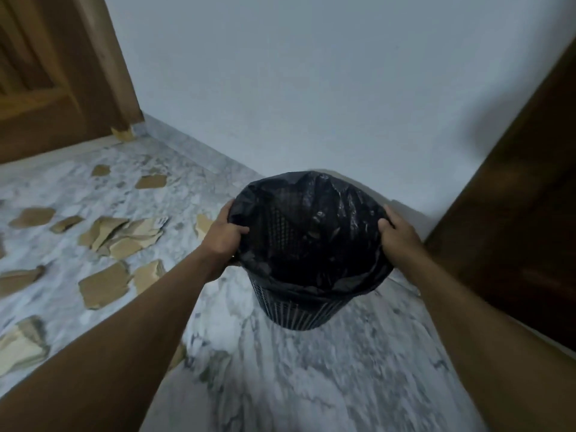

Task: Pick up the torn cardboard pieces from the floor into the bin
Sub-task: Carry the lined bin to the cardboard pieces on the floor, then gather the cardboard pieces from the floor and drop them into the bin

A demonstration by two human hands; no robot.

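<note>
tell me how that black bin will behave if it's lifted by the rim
The bin is probably light: its walls are open mesh and it looks nearly empty. The bag lining it looks thin and loose, so fingers gripping only plastic may slip. Both hands pinching opposite rim sides should keep it level.

Black-lined mesh bin (299, 310) upright; brown cardboard pieces (104, 283) scattered left.

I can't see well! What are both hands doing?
Left hand: closed, gripping the bin rim.
Right hand: closed, gripping the opposite rim.
</note>
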